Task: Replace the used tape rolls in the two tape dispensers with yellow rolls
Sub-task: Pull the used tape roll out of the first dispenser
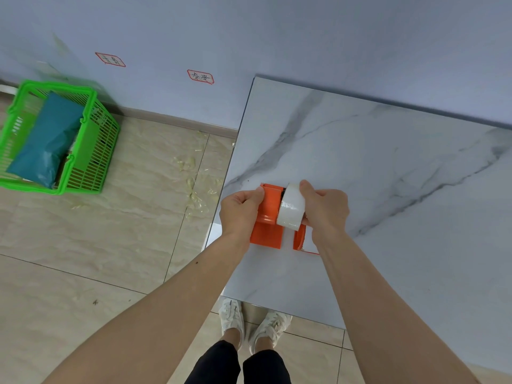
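Fingers (306,189) of right hand (327,209) curled shut round white tape roll (291,206); left hand (239,210) clamped on orange dispenser (270,214), thumb on its far left edge. Marble table (388,176) beneath, dispenser at its left edge, near side. Roll seated between both hands, axis lying left-right, right hand nearer; likely to slide off rightward. Green basket (91,151) far left on floor. No yellow roll visible.

1 dispenser (270,214), 1 roll (291,207), 1 basket (91,162)
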Tool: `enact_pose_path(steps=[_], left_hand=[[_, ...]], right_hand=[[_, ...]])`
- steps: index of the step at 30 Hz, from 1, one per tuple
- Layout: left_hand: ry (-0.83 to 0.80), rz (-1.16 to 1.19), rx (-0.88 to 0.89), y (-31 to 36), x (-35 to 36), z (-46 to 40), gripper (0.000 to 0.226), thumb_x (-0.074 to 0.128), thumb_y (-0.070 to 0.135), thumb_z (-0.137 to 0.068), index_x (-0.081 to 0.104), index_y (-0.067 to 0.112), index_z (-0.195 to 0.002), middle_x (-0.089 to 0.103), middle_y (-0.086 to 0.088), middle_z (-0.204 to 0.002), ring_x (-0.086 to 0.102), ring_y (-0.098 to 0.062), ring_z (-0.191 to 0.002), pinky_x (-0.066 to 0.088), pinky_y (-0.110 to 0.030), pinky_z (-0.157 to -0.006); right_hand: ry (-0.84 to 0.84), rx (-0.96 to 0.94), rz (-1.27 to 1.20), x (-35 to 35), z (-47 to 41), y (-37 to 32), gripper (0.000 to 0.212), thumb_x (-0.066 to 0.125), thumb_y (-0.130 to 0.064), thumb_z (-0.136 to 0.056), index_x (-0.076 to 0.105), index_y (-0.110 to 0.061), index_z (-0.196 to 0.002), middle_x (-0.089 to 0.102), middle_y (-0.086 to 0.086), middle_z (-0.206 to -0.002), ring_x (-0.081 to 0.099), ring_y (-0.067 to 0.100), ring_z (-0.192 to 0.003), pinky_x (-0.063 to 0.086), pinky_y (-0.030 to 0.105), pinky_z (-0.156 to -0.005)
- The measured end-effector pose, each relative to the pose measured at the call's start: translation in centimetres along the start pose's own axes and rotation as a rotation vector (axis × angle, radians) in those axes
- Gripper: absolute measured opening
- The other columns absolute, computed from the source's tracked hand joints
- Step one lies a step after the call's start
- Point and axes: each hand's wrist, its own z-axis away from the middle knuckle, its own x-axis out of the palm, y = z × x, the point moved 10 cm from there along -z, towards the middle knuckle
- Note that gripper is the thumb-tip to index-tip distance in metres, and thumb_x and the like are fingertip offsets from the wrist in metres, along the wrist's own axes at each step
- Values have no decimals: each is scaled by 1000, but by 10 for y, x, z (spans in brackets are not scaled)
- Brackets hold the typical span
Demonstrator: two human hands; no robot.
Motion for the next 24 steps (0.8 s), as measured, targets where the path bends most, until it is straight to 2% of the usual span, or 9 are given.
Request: enact_pose_path(steps=[3, 6, 9, 11, 13, 16, 19, 21, 24], left_hand=[[2, -11, 4, 2, -1, 0, 16, 68, 24, -90, 69, 17, -75, 66, 2, -74, 60, -14, -72, 52, -30, -79], [13, -22, 17, 5, -3, 1, 17, 68, 27, -90, 71, 11, -89, 67, 2, -80, 60, -12, -76, 47, -21, -69], [51, -35, 58, 13, -6, 2, 30, 68, 30, -89, 67, 7, -108, 67, 0, -94, 60, -10, -82, 42, -15, -68], [67, -46, 98, 22, -6, 6, 35, 68, 30, -89, 61, 9, -117, 64, -1, -103, 60, -9, -87, 42, -16, -73], [48, -83, 155, 33, -1, 9, 38, 67, 30, -89, 59, 12, -121, 63, -3, -114, 60, -15, -103, 44, -22, -86], [-12, -142, 234, 52, 11, 18, 40, 67, 33, -89, 60, 15, -125, 63, 2, -119, 57, -13, -114, 45, -29, -100], [-106, -156, 267, 69, 27, 27, 33, 67, 31, -90, 68, 14, -118, 69, 4, -109, 64, -10, -102, 50, -18, -87], [-197, -140, 258, 76, 41, 33, 19, 66, 29, -91, 73, 14, -102, 72, 5, -92, 66, -8, -85, 52, -14, -71], [-280, -194, 248, 83, 57, 42, 23, 66, 30, -92, 72, 16, -76, 70, 0, -75, 63, -13, -71, 55, -32, -72]], right_hand=[[0, 3, -7, -2, 2, -1, 49, 66, -37, -84, 59, 8, -65, 58, 13, -65, 70, 43, -80, 59, 59, -70], [-2, -1, -4, -3, 5, -3, 44, 66, -37, -86, 59, -1, -60, 59, 13, -65, 70, 42, -78, 59, 58, -70], [6, -1, -10, -7, 10, -7, 41, 65, -37, -85, 60, -5, -61, 57, 13, -65, 69, 43, -80, 59, 58, -69], [10, 10, -29, -10, 13, -8, 45, 65, -38, -85, 61, 1, -63, 58, 12, -65, 70, 42, -80, 59, 57, -69], [6, 9, -53, -12, 16, -11, 52, 64, -39, -86, 61, 10, -69, 59, 12, -66, 70, 41, -80, 59, 56, -69], [-9, -30, -67, -15, 21, -22, 52, 62, -41, -87, 61, 8, -68, 59, 12, -63, 70, 38, -75, 59, 56, -70], [-38, -89, -112, -18, 26, -34, 54, 61, -42, -87, 62, 11, -78, 64, 30, -77, 66, 39, -70, 57, 60, -72], [-58, -120, -145, -20, 30, -40, 55, 60, -42, -86, 62, 13, -84, 65, 32, -90, 65, 46, -85, 55, 62, -73], [-69, -136, -185, -26, 33, -46, 52, 58, -39, -86, 60, 12, -84, 64, 32, -91, 63, 47, -89, 54, 62, -73]])
